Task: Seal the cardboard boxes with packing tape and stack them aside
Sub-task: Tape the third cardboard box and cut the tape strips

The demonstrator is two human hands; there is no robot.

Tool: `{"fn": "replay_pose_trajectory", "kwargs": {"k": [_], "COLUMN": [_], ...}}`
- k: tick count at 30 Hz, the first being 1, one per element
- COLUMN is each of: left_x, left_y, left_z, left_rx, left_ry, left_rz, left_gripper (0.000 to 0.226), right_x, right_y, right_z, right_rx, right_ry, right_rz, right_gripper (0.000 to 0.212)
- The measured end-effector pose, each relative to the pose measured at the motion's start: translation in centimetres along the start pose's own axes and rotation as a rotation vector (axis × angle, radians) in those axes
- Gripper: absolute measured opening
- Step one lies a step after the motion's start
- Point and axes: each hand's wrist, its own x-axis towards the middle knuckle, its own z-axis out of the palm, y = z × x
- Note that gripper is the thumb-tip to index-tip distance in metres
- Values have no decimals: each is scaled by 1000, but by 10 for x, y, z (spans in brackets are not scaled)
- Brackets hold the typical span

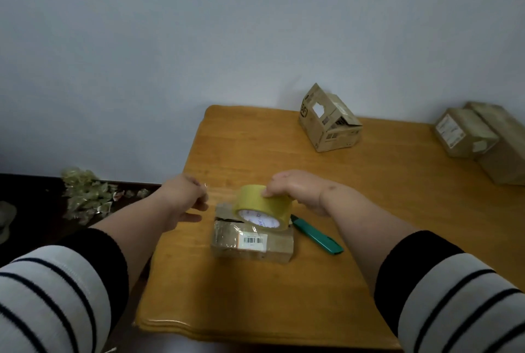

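Observation:
A small cardboard box (252,241) with a barcode label lies on the wooden table (284,295), wrapped in shiny clear tape. On its far end stands a yellow roll of packing tape (262,206), which my right hand (295,190) grips from above. My left hand (187,196) hovers just left of the box, fingers curled and pinching what looks like a clear strip of tape near its fingertips. A box with open flaps (329,122) sits at the back of the table.
A green utility knife (316,237) lies on the table right of the small box. Two taped boxes (466,133) sit stacked at the far right edge. Crumpled tape scraps (85,193) litter the dark floor to the left. A wall rises behind the table.

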Motion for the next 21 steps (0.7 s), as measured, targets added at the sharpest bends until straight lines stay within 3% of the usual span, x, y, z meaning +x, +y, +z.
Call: {"fn": "replay_pose_trajectory", "kwargs": {"k": [7,13,18,21], "left_x": [16,18,20,21], "left_y": [-13,-29,-31,-40], "left_z": [-25,-25,-31,-31], "left_rx": [15,-11,-29,-30], "left_ry": [-46,-17,-21,-46], "left_rz": [-31,-69,-78,-123], "left_gripper": [11,15,14,14], "right_x": [4,17,20,15], "right_y": [-6,-14,3,6], "right_z": [27,34,38,40], "right_rx": [111,-202,-511,-275], "right_ry": [17,155,253,185], "right_rz": [37,-7,105,79], "right_gripper": [22,34,47,38]}}
